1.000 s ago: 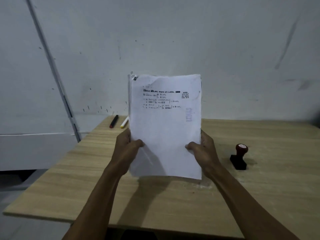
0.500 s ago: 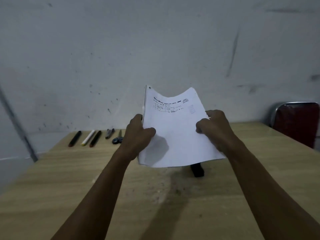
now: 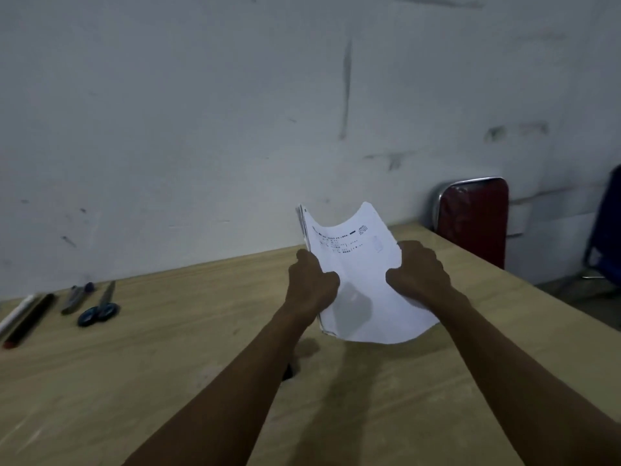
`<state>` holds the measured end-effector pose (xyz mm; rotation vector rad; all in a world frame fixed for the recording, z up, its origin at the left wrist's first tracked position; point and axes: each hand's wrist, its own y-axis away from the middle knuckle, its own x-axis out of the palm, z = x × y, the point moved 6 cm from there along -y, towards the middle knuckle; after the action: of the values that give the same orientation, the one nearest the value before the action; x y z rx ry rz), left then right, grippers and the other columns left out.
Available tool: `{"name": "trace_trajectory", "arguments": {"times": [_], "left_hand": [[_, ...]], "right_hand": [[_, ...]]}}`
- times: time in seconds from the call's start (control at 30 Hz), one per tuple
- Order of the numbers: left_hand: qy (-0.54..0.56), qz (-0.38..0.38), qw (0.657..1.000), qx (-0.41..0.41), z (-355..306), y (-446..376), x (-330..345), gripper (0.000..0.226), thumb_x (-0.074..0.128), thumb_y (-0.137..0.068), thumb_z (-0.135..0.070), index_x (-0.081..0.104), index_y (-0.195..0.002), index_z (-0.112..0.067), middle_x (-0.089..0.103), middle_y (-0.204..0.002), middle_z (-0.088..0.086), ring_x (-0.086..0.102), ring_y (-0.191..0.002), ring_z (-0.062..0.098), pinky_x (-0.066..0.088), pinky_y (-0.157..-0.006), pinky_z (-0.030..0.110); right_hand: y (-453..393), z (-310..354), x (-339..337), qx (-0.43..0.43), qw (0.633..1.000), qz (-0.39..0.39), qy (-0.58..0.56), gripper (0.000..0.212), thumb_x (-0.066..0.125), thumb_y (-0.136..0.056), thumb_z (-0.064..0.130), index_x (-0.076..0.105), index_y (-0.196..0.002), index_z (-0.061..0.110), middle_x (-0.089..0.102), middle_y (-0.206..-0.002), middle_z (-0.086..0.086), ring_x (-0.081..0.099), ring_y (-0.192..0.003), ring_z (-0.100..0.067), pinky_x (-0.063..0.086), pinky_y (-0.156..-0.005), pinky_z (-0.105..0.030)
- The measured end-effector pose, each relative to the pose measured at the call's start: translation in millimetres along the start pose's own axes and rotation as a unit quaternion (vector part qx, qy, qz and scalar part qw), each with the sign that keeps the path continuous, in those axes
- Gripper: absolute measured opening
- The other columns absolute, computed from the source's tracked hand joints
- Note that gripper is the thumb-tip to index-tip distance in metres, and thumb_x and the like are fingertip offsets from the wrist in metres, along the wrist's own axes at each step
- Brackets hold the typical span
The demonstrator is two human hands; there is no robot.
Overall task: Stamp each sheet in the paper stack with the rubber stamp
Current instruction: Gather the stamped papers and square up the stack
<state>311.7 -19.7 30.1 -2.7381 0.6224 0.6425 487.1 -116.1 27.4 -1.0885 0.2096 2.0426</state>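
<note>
I hold a white paper stack (image 3: 361, 264) up above the wooden table (image 3: 168, 348), bowed so its sides curl toward me. Printed lines and a faint stamp mark show near the top of the front sheet. My left hand (image 3: 311, 285) grips the stack's left edge, thumb on the front. My right hand (image 3: 420, 272) grips the right edge the same way. Only a dark sliver of the rubber stamp (image 3: 288, 371) shows on the table, behind my left forearm; the rest is hidden.
Blue-handled scissors (image 3: 99, 306), a pen (image 3: 75, 297) and two markers (image 3: 27, 319) lie at the table's far left. A red chair (image 3: 472, 220) stands against the wall past the table's right end, with a dark blue object (image 3: 605, 227) beside it.
The view has swung right, so the table tools slid left and the chair came into sight. The stack went from flat and upright to bowed and lower. The stamp is now hidden behind my left arm.
</note>
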Motion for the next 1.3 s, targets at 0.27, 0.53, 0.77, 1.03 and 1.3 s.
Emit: {"name": "trace_trajectory", "arguments": {"times": [0.27,0.53,0.77,1.03,1.3], "left_hand": [[0.021,0.039,0.995,-0.093,36.2,-24.1,95.8,0.037,0.054,-0.083,-0.010,0.039,-0.116,-0.002,0.051,-0.115,0.013,0.049,-0.091,0.022,0.041,-0.068,0.029],[0.063,0.020,0.991,-0.113,37.7,-81.0,149.8,0.040,0.053,-0.083,-0.008,0.039,-0.119,-0.003,0.050,-0.105,0.004,0.047,-0.074,0.008,0.034,-0.049,0.019],[0.092,0.008,0.988,-0.128,35.7,-131.3,185.6,0.040,0.052,-0.080,-0.009,0.042,-0.119,-0.004,0.055,-0.116,0.007,0.053,-0.089,0.020,0.038,-0.052,0.021],[0.105,-0.007,0.984,-0.144,31.1,-158.8,208.4,0.040,0.053,-0.079,-0.009,0.045,-0.118,-0.001,0.057,-0.117,0.009,0.057,-0.094,0.025,0.041,-0.066,0.026],[0.122,-0.013,0.980,-0.155,23.8,-167.2,218.2,0.041,0.055,-0.081,-0.007,0.042,-0.119,0.000,0.055,-0.118,0.009,0.057,-0.096,0.026,0.043,-0.071,0.026]], "right_hand": [[-50.5,-84.0,20.8,0.055,0.997,0.042,0.040,0.023,0.057,-0.068,0.019,0.054,-0.090,0.014,0.058,-0.091,-0.004,0.056,-0.076,-0.022,0.043,-0.064,-0.029],[-117.4,-127.0,31.8,0.068,0.992,0.048,0.098,0.035,0.062,-0.078,0.022,0.051,-0.109,0.013,0.055,-0.108,-0.008,0.055,-0.095,-0.029,0.045,-0.079,-0.035],[-166.8,-142.2,36.1,0.082,0.982,0.054,0.159,0.037,0.059,-0.083,0.025,0.047,-0.115,0.010,0.052,-0.119,-0.012,0.053,-0.109,-0.034,0.042,-0.087,-0.038],[-199.1,-151.7,43.0,0.092,0.977,0.051,0.186,0.041,0.055,-0.086,0.024,0.046,-0.122,0.007,0.042,-0.130,-0.019,0.038,-0.123,-0.037,0.037,-0.097,-0.045],[-211.4,-154.0,39.3,0.087,0.978,0.057,0.180,0.037,0.052,-0.090,0.020,0.046,-0.123,0.006,0.039,-0.136,-0.020,0.035,-0.127,-0.038,0.035,-0.101,-0.047]]}}
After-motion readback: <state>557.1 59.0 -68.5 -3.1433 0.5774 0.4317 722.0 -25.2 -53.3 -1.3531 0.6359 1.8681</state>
